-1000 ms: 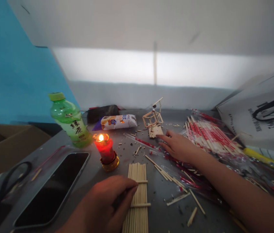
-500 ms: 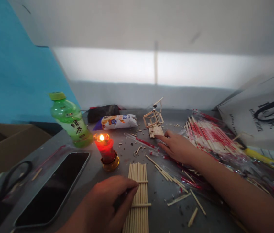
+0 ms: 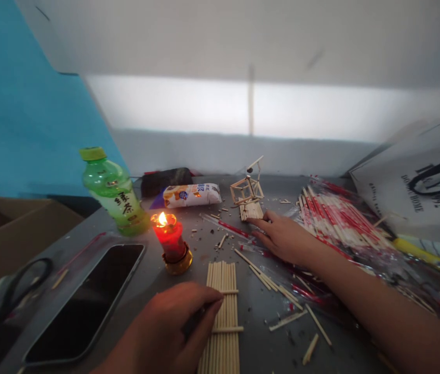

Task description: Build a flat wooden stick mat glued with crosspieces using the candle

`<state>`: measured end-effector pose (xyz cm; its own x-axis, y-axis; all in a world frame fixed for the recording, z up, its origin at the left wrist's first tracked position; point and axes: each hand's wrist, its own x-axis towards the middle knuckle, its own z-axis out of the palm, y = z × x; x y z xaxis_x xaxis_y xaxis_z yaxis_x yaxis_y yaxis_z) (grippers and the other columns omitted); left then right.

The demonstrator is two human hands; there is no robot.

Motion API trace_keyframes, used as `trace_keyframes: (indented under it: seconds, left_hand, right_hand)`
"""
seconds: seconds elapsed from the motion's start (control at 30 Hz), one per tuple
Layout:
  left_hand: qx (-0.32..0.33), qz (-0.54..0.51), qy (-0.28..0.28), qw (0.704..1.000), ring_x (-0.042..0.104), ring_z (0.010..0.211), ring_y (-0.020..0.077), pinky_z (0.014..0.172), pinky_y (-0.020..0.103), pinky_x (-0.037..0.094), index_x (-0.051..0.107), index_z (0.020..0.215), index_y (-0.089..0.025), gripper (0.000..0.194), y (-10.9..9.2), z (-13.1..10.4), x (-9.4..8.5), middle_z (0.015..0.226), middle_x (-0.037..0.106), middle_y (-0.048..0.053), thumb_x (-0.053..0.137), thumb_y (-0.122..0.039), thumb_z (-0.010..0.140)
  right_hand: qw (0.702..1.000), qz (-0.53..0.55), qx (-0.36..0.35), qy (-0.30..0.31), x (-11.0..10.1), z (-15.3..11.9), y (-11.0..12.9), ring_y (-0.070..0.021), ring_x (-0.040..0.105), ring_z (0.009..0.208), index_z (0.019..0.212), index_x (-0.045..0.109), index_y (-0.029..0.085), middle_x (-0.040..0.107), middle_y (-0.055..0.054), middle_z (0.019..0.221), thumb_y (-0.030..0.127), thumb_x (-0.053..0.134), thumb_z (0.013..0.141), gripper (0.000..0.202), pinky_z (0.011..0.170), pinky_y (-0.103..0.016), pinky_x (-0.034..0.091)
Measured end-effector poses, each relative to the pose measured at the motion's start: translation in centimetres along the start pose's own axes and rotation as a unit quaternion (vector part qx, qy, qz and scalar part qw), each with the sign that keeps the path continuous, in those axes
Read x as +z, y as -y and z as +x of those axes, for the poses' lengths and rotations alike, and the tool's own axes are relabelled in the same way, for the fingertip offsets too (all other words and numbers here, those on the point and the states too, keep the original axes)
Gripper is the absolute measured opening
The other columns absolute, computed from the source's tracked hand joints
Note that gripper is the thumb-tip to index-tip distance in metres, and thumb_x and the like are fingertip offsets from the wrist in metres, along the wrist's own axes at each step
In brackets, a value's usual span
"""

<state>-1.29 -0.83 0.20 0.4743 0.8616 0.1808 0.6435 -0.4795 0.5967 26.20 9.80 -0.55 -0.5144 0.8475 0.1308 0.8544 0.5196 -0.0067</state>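
Note:
My left hand (image 3: 173,322) is closed in a pinch at the left end of a short crosswise wooden stick (image 3: 229,292) on a flat panel of sticks (image 3: 223,343) laid side by side. A second crosswise stick (image 3: 230,329) lies lower on this panel. Farther back, my right hand (image 3: 282,236) rests with its fingers stretched out and apart, the fingertips at the front edge of a small stick base (image 3: 251,210). On that base stands an open cube frame (image 3: 246,191) of sticks, with a thin slanting piece above it.
A lit red candle (image 3: 172,241) stands close beyond my left hand. Left are a phone (image 3: 87,306) and a green tea bottle (image 3: 116,195); behind lies a snack packet (image 3: 192,195). Bundled sticks in plastic (image 3: 340,215), loose sticks (image 3: 264,275) and a paper bag (image 3: 418,176) are right.
The candle flame leans and stretches slightly differently. Both hands and the stick pieces stay in place.

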Motion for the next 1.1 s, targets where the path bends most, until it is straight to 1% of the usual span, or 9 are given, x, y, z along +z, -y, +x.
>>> trace_keyframes:
  seconds: [0.17, 0.3, 0.4, 0.57, 0.73, 0.9, 1.0, 1.1]
  left_hand:
    - [-0.003, 0.001, 0.011, 1.0, 0.072, 0.07, 0.0162, 0.066, 0.025, 0.056, 0.074, 0.092, -0.024, 0.024, -0.2, 0.0, 0.0, 0.08, 0.076, -0.001, 0.051, -0.031, 0.097]
    - [-0.001, -0.004, 0.01, 1.0, 0.073, 0.072, 0.0158, 0.068, 0.025, 0.056, 0.074, 0.095, -0.026, 0.022, -0.1, -0.1, 0.1, 0.083, 0.076, -0.002, 0.052, -0.03, 0.097]
    - [-0.001, -0.007, 0.005, 1.0, 0.073, 0.072, 0.0156, 0.068, 0.024, 0.055, 0.074, 0.094, -0.026, 0.021, 0.0, -0.1, 0.1, 0.082, 0.076, -0.002, 0.053, -0.03, 0.096]
    - [-0.006, -0.005, 0.008, 1.0, 0.073, 0.071, 0.0152, 0.066, 0.024, 0.055, 0.074, 0.092, -0.026, 0.021, -0.1, -0.1, 0.1, 0.081, 0.076, -0.003, 0.053, -0.03, 0.096]
    - [-0.014, -0.002, 0.0, 1.0, 0.073, 0.073, 0.0152, 0.07, 0.024, 0.055, 0.074, 0.094, -0.027, 0.022, -0.2, -0.1, 0.1, 0.082, 0.076, -0.003, 0.053, -0.031, 0.097]
    - [-0.022, -0.005, 0.001, 1.0, 0.074, 0.074, 0.0152, 0.07, 0.023, 0.056, 0.074, 0.093, -0.027, 0.022, -0.4, 0.0, 0.0, 0.083, 0.077, -0.003, 0.053, -0.03, 0.096]
    - [-0.034, 0.0, 0.007, 0.999, 0.074, 0.073, 0.0155, 0.069, 0.024, 0.056, 0.074, 0.093, -0.026, 0.021, -0.3, 0.2, -0.1, 0.085, 0.078, -0.003, 0.053, -0.03, 0.095]
    - [-0.055, 0.008, 0.0, 0.998, 0.072, 0.067, 0.0159, 0.063, 0.024, 0.054, 0.073, 0.087, -0.025, 0.023, -0.1, 0.5, -0.4, 0.078, 0.076, -0.003, 0.053, -0.031, 0.094]
  right_hand:
    - [1.0, 0.005, 0.005, 0.001, 0.0, 0.1, 0.1, -0.0254, 0.064, 0.086, 0.147, 0.05, 0.026, 0.062, -0.014, 0.112, 0.041, 0.038, 0.106, 0.045, 0.081, -0.038, 0.047]
    - [1.0, 0.005, 0.003, 0.004, -0.1, 0.2, 0.2, -0.0259, 0.065, 0.089, 0.147, 0.049, 0.027, 0.062, -0.014, 0.112, 0.042, 0.036, 0.106, 0.046, 0.083, -0.038, 0.047]
    - [1.0, 0.003, 0.006, 0.006, -0.2, 0.3, 0.3, -0.0256, 0.065, 0.086, 0.147, 0.049, 0.027, 0.063, -0.014, 0.111, 0.042, 0.035, 0.106, 0.046, 0.082, -0.038, 0.048]
    - [1.0, 0.0, 0.006, 0.01, 0.0, 0.4, 0.3, -0.0271, 0.066, 0.09, 0.147, 0.05, 0.027, 0.062, -0.015, 0.117, 0.042, 0.037, 0.106, 0.046, 0.082, -0.039, 0.049]
    - [1.0, -0.001, 0.005, 0.009, 0.2, 0.5, 0.3, -0.0281, 0.066, 0.096, 0.148, 0.049, 0.027, 0.062, -0.016, 0.121, 0.041, 0.039, 0.106, 0.046, 0.085, -0.04, 0.049]
    - [1.0, 0.001, 0.006, 0.007, 0.3, 0.5, 0.4, -0.0278, 0.066, 0.097, 0.148, 0.049, 0.028, 0.061, -0.016, 0.125, 0.041, 0.04, 0.106, 0.045, 0.087, -0.041, 0.05]
    - [1.0, 0.005, 0.009, 0.005, 0.2, 0.4, 0.3, -0.0278, 0.067, 0.092, 0.148, 0.049, 0.026, 0.063, -0.016, 0.118, 0.04, 0.039, 0.106, 0.046, 0.084, -0.041, 0.051]
    - [1.0, 0.012, 0.014, -0.002, -0.8, 0.2, 0.1, -0.0293, 0.066, 0.089, 0.147, 0.05, 0.02, 0.065, -0.016, 0.112, 0.039, 0.04, 0.105, 0.047, 0.081, -0.044, 0.052]
